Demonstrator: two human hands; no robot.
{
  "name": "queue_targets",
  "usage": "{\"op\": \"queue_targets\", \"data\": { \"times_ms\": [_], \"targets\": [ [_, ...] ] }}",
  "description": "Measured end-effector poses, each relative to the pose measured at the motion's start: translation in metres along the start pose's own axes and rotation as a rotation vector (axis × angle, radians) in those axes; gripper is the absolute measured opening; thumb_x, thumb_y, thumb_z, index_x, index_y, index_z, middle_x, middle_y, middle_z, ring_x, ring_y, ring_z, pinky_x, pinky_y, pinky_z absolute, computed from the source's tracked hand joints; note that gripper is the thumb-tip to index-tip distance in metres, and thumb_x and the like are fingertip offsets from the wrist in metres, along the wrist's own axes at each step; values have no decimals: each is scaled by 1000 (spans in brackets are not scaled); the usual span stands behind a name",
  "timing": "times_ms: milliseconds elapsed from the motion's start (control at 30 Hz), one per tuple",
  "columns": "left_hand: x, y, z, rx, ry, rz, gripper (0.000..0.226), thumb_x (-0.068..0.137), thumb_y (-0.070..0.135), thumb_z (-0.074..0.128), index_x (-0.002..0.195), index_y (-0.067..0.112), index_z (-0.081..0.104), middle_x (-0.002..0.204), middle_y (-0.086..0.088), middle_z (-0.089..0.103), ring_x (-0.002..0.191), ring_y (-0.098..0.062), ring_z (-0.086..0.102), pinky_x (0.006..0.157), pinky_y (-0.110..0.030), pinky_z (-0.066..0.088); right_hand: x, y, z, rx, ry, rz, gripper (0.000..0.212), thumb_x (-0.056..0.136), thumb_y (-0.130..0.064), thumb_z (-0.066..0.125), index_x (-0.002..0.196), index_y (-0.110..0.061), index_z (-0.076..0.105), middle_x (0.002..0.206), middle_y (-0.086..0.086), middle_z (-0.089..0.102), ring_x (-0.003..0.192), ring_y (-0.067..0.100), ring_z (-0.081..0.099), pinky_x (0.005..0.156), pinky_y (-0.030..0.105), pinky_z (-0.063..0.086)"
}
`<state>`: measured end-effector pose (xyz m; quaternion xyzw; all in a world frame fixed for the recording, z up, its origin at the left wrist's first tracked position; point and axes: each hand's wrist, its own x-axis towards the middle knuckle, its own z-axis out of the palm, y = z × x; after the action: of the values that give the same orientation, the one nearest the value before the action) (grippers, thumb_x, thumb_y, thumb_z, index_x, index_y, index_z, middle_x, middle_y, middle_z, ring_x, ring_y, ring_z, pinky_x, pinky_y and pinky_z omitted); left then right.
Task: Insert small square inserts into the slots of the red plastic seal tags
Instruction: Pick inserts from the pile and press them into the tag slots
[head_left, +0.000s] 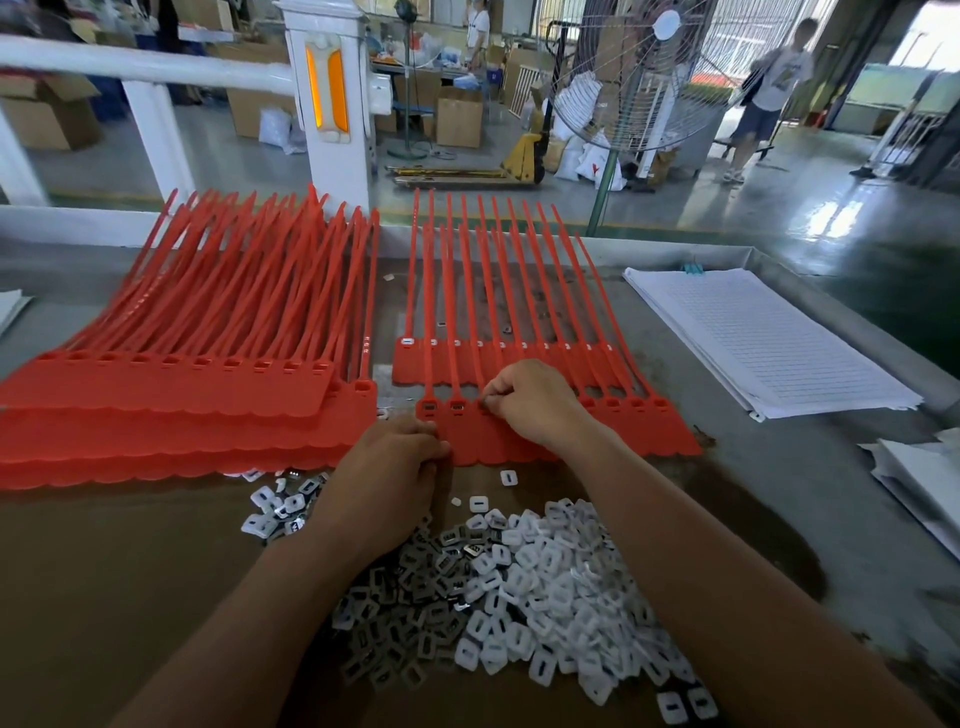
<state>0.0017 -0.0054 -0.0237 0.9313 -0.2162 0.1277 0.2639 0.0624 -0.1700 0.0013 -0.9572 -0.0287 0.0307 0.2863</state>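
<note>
A strip of joined red seal tags (644, 434) lies in front of me, long tails pointing away. The two leftmost slots (442, 409) hold inserts. My right hand (530, 402) sits with curled fingers on the third slot, fingertips pinching or pressing something small there that is hidden. My left hand (387, 478) rests at the strip's near left corner, fingers curled against its edge. A second tag strip (415, 358) with white inserts lies behind. A heap of small square white inserts (519, 587) sits between my forearms.
A thick stack of red tag strips (171, 415) lies to the left. A sheaf of lined paper (769, 332) is on the right, more papers (919, 483) at the right edge. Beyond the table are a white railing, a standing fan, and people.
</note>
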Motion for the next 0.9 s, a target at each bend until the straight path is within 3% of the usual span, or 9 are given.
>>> {"op": "queue_targets", "data": {
  "times_ms": [133,367,500,633,700,900],
  "targets": [
    [0,0,0,5,3,-2,30,90,9,49,116,13,62,128,0,54,118,-13,43,81,-5,18,0,-2,0,-32,5,11,18,90,-17,55,95,-15,72,101,-2,70,77,6,54,69,23,41],
    [-1,0,0,15,-8,-17,29,90,10,50,116,14,63,130,0,52,120,-13,42,85,-9,20,-2,-4,-1,4,22,14,14,86,-13,60,92,-18,71,105,-1,68,98,15,60,73,25,42],
    [0,-2,1,10,-19,-34,30,89,9,50,115,14,63,130,0,52,121,-15,42,88,-13,23,1,-5,-3,33,41,25,12,82,-11,62,89,-17,69,104,-1,67,92,12,57,71,25,38],
    [0,-3,1,6,-35,-37,31,89,8,49,116,16,63,130,1,51,121,-14,41,91,-14,24,5,-7,-3,40,34,45,12,77,-10,61,84,-10,71,94,5,70,83,15,62,66,29,47],
    [0,-3,1,0,-39,-42,31,89,8,49,116,17,62,131,2,51,122,-14,40,93,-15,24,7,-5,-4,45,14,42,13,78,-10,62,85,-12,72,100,3,69,85,12,61,66,27,46],
    [0,-2,1,-5,-45,-48,31,90,9,48,117,16,62,131,2,51,122,-14,40,94,-16,25,7,1,-7,51,-42,17,16,83,-17,66,97,-20,71,114,-1,64,106,13,56,83,24,41]
  ]
}}
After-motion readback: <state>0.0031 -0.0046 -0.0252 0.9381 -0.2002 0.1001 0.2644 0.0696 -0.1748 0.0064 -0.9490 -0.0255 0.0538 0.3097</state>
